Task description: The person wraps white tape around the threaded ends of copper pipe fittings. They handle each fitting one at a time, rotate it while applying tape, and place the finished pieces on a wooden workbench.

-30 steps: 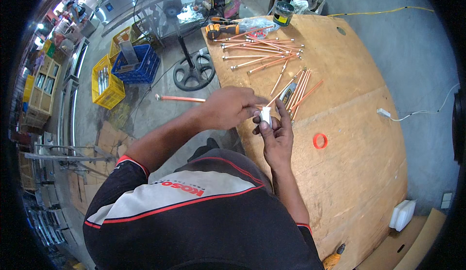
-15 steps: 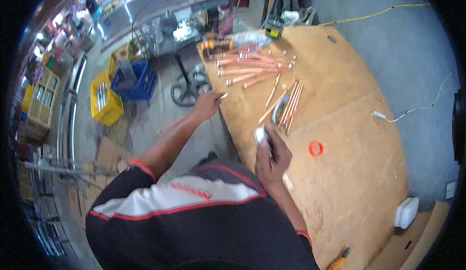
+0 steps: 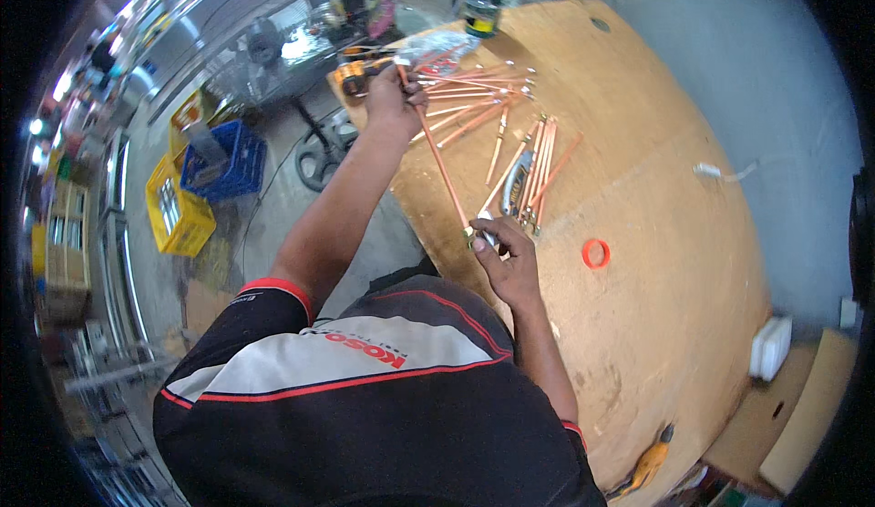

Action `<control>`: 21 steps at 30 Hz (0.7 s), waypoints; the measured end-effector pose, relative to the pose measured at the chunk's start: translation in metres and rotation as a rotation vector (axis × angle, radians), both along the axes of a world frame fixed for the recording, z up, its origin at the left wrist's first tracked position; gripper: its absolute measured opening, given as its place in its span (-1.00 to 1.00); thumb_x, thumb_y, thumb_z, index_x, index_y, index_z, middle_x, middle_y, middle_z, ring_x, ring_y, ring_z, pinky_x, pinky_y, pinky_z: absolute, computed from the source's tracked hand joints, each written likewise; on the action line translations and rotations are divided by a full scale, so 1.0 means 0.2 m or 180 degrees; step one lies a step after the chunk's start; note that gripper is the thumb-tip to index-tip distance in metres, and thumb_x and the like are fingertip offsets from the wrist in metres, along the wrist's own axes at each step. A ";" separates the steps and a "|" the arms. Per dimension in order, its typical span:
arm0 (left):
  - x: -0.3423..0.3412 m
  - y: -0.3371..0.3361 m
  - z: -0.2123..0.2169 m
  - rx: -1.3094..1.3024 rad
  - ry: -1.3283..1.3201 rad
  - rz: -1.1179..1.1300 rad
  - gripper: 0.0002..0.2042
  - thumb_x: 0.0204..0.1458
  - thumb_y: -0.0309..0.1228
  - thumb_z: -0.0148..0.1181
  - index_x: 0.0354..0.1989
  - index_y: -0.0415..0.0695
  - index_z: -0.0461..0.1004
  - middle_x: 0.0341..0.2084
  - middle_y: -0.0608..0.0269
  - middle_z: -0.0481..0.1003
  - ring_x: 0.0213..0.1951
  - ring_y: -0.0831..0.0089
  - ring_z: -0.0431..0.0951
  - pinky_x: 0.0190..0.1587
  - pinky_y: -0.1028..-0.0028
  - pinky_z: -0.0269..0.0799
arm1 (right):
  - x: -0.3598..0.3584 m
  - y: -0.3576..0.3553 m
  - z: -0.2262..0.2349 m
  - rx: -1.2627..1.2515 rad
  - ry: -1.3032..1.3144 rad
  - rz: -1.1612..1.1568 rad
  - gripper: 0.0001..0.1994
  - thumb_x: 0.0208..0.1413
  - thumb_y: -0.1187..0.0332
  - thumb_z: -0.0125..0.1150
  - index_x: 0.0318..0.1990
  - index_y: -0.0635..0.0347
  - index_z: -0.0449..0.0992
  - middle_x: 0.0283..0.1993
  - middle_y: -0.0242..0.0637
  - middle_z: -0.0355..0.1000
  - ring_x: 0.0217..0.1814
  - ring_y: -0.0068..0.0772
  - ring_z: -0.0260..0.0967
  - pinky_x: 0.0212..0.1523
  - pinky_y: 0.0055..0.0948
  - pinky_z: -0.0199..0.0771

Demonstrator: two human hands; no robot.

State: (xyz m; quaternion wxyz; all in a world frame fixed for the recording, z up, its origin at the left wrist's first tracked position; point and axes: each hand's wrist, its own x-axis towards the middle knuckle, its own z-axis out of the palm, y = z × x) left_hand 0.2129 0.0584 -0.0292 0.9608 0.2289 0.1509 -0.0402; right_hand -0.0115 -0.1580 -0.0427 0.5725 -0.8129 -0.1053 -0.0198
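Note:
My left hand [image 3: 394, 99] reaches far out over the plywood table [image 3: 656, 325] and grips the far end of a long copper pipe [image 3: 444, 165]. The pipe runs back toward me, and my right hand [image 3: 506, 256] pinches its near end, where a small brass fitting [image 3: 468, 232] sits. Beyond my left hand lies a fanned pile of copper pipes [image 3: 474, 97]. A second bundle of copper pipes [image 3: 540, 170] lies just past my right hand, with a grey tool [image 3: 513, 185] among them.
A red ring [image 3: 596, 253] lies on the table to the right. A dark can [image 3: 481, 13] stands at the far edge. A white box [image 3: 770, 348] and an orange-handled tool [image 3: 649, 464] sit near the right front. Blue [image 3: 219, 156] and yellow crates [image 3: 178, 215] stand on the floor to the left.
My left hand has moved from close to my right hand out to the far pile. A long copper pipe now spans between both hands.

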 end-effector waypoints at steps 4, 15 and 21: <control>0.17 -0.15 -0.12 -0.0181 0.0244 -0.0137 -0.80 0.24 -0.28 -0.12 -0.35 -0.08 0.37 -0.64 0.44 0.26 -0.69 0.62 0.21 -0.68 0.61 0.08 | 0.03 -0.01 -0.01 -0.0250 -0.0107 -0.0776 -0.71 0.08 0.31 0.32 -0.07 0.23 0.60 -0.30 -0.17 0.47 -0.27 -0.32 0.42 -0.20 -0.45 0.41; 0.08 -0.66 -0.09 0.0026 -0.0083 -0.0905 -0.69 0.33 -0.10 -0.12 -0.37 -0.03 0.35 -0.53 0.26 0.41 -0.47 0.39 0.42 -0.36 0.39 0.36 | 0.08 -0.15 -0.14 0.2979 0.1460 -0.3260 -0.47 0.35 -0.15 -0.19 -0.07 0.15 0.49 -0.44 -0.42 0.41 -0.56 -0.57 0.26 -0.58 -0.58 0.15; -0.14 -0.69 -0.17 0.0361 -0.0803 -0.2127 -0.51 0.33 0.05 -0.24 -0.08 -0.17 0.40 -0.23 0.13 0.51 -0.15 0.32 0.53 -0.08 0.30 0.46 | 0.09 -0.19 0.01 0.3213 0.0308 -0.4421 -0.41 0.27 -0.27 -0.16 0.00 0.08 0.46 -0.44 -0.48 0.38 -0.49 -0.59 0.25 -0.56 -0.59 0.09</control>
